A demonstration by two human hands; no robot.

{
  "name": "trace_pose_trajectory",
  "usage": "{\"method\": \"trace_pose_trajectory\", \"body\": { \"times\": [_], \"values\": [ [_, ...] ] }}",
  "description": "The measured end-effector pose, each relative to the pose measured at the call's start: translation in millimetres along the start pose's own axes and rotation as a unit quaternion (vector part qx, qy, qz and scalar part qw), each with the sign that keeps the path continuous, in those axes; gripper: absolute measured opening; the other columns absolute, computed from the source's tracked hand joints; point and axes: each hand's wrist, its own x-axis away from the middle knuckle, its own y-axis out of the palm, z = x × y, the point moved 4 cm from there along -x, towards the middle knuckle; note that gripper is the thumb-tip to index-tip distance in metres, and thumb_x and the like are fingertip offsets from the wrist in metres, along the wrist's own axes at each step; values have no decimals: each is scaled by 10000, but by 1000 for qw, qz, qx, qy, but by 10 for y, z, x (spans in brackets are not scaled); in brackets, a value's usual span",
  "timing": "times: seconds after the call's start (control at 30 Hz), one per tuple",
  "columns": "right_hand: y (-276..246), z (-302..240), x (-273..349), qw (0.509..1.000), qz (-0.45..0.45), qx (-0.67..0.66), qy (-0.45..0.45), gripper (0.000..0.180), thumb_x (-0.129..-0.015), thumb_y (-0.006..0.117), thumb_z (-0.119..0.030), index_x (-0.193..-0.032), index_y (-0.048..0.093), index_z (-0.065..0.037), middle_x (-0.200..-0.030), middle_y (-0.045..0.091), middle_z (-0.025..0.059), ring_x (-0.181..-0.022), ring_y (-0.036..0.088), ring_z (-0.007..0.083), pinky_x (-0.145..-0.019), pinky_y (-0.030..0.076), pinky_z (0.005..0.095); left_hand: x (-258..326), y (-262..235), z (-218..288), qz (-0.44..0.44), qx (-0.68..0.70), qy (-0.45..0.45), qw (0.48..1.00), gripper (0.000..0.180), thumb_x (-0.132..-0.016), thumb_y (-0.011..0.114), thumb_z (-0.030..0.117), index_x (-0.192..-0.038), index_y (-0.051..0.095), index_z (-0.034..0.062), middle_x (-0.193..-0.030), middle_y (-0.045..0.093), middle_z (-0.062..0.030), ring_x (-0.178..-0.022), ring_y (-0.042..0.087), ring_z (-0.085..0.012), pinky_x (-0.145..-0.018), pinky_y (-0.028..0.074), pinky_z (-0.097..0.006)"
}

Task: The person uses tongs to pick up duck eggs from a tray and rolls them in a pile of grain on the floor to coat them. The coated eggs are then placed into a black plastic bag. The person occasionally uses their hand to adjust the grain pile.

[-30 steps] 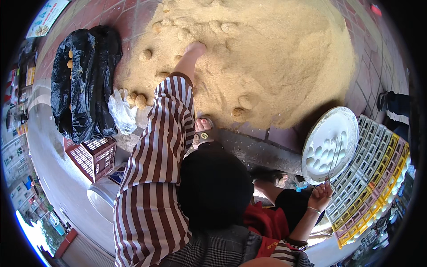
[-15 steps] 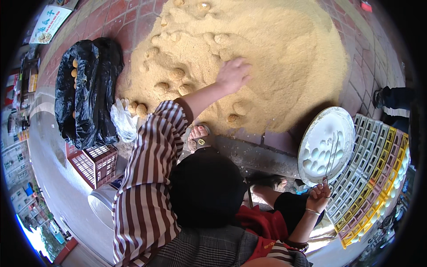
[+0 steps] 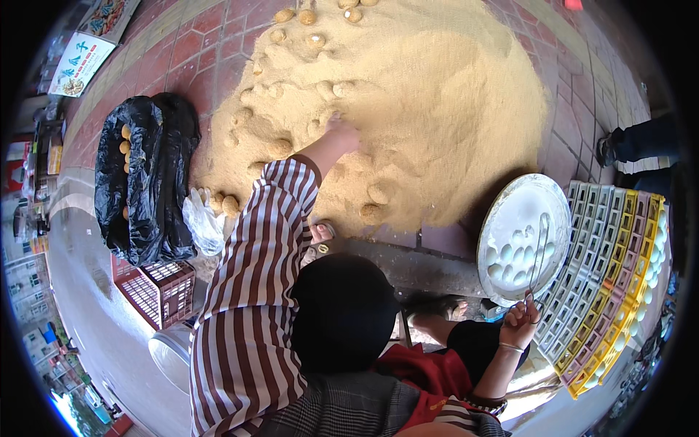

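My left hand point(image 3: 342, 135) reaches out on a striped sleeve into a big heap of yellow-tan husk powder point(image 3: 437, 95). Its fingers press into the powder among several powder-coated eggs point(image 3: 280, 148), and whether they hold one is hidden. My right hand point(image 3: 520, 320) grips thin metal tongs point(image 3: 542, 247) at the lower right. The tongs point up into a round white basin point(image 3: 496, 211) that holds several white eggs point(image 3: 514, 256).
A stack of grey and yellow egg trays point(image 3: 611, 284) lies right of the basin. Black bags point(image 3: 149, 182) with coated eggs, a clear plastic bag point(image 3: 204, 227), a red crate point(image 3: 166, 293) and a white bucket point(image 3: 169, 354) sit at the left. Another person's legs point(image 3: 641, 146) stand far right.
My left hand has swept from the far part of the heap to the right and then nearer, and now sits mid-heap. My right hand keeps the tongs over the basin.
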Motion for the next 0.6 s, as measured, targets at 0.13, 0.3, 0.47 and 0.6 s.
{"method": "trace_pose_trajectory", "body": {
  "times": [0.13,0.3,0.47,0.6],
  "values": [
    [49,20,38,1000,15,-7,-5,323,-923,528,-190,-1208,534,-39,-659,393,-44,-513,305,44,-401,241,171,176,64,-55,10,-41,-20,999,435,-923,418,378,-1255,570,143,-1322,528,-28,-1288,410,-235,-1142,123,-435],
    [15,15,23,1000,5,-4,-12,315,-922,531,-197,-1191,537,-35,-649,367,-51,-508,288,34,-399,225,174,84,-127,269,232,-26,65,970,377,-903,483,341,-1203,600,145,-1380,461,-44,-1323,349,-237,-1148,62,-468],
    [-88,-20,-59,999,20,-9,-23,301,-922,519,-179,-1186,538,-35,-654,374,-48,-515,293,41,-403,225,174,-63,-141,108,86,13,-12,996,372,-908,472,240,-1256,565,150,-1404,432,-58,-1366,276,-225,-1145,5,-502],
    [-96,-35,-108,1000,3,-17,-16,239,-919,516,-173,-1120,558,-52,-660,403,-40,-522,332,46,-405,244,173,235,-132,-113,56,-84,-40,994,377,-913,445,274,-1246,577,156,-1387,451,-61,-1395,201,-231,-1134,14,-528]
  ]
}}
